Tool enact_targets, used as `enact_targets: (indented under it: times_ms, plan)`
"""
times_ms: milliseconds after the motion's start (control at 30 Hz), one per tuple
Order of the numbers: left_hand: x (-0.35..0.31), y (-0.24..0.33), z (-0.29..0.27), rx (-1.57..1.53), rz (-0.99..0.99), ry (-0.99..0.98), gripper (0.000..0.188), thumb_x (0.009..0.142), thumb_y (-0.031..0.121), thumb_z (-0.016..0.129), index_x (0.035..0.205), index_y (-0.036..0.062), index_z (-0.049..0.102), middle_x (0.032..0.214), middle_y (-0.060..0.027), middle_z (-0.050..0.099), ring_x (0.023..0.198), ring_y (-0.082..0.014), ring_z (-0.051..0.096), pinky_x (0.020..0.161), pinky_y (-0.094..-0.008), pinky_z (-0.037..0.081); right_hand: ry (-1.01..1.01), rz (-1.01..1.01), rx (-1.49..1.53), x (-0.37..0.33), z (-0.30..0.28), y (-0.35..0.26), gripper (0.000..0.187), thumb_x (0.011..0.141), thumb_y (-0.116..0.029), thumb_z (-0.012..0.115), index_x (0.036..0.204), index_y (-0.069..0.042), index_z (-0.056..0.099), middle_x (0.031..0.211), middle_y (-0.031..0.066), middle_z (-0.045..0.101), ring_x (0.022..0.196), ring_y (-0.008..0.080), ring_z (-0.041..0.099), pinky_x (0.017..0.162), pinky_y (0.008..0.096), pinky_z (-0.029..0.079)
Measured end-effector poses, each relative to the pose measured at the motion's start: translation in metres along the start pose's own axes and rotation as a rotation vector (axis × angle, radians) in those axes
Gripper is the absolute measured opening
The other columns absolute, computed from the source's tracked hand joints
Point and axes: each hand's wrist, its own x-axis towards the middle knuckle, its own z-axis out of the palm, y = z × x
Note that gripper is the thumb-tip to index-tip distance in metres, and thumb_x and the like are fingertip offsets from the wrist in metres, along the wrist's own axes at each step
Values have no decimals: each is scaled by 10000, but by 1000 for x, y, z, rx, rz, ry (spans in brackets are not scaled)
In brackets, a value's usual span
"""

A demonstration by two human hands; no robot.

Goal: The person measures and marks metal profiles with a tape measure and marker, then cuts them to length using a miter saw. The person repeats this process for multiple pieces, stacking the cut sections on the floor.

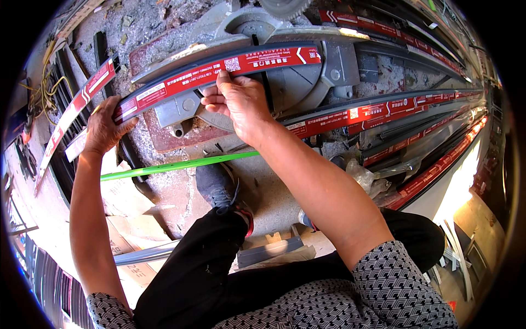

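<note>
A long dark window-frame profile (181, 86) with red printed film lies across the bed of a mitre saw (298, 90), against its fence. My left hand (105, 125) is closed around the profile's left part, fingers over the far side and thumb on the near side. Around its middle my right hand (240, 104) is closed at the near edge, a fingertip on the red film and the other fingers curled in. Part of the toothed saw blade (285, 6) shows beyond the fence. Just left of my left hand slants another red-and-white filmed profile (82, 98).
Several red-filmed profiles (378, 112) lie at the right, some in clear plastic (375, 178). A bright green strip (181, 165) crosses before my shoe (215, 183). Cardboard (137, 233) and grey offcuts (271, 252) lie near my legs. Metal chips litter the far floor.
</note>
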Motion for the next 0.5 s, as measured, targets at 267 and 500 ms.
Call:
enact_targets:
  times_ms: [267, 500]
  plan:
    - [4, 22, -9, 1, 12, -19, 769, 825, 622, 777, 1278, 22, 618, 1093, -194, 681, 1038, -398, 674, 934, -474, 526, 4, 6, -11, -1, 2, -1, 366, 1084, -320, 579, 924, -2, 664, 796, 98, 735, 664, 178, 744, 559, 276, 599]
    - [36, 68, -13, -30, 40, -93, 740, 851, 642, 737, 1233, 18, 627, 1075, -194, 669, 1048, -417, 660, 935, -492, 511, -4, -2, -16, 1, -2, 0, 363, 1081, -319, 583, 913, -8, 667, 814, 103, 739, 679, 182, 748, 563, 273, 600]
